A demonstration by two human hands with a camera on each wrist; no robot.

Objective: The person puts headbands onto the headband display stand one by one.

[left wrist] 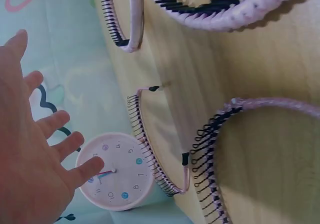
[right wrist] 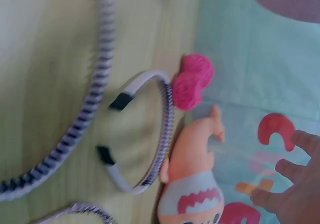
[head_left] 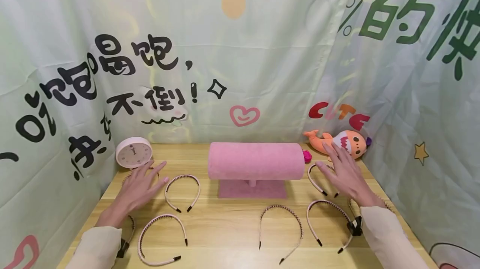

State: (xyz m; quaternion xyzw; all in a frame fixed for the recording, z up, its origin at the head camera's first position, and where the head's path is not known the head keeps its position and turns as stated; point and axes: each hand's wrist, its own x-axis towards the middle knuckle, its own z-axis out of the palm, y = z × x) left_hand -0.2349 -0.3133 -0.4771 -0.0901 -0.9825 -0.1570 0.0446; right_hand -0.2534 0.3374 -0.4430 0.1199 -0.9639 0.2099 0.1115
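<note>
My left hand is held over the left side of the table with fingers spread and nothing in it. A pink headband with dark comb teeth lies just right of it, and another nearer the front. On the other side my right hand also hovers empty, its fingers extended. Below it is a headband, partly hidden by the hand. Two more headbands, one paler and one thin and braided, lie toward the front right. Between the hands stands a pink padded roll holder with nothing on it.
A round pink clock stands at the back left corner. An orange plush shark sits at the back right, beside bright pink rose-like balls. Printed cloth hangs around the wooden table on three sides.
</note>
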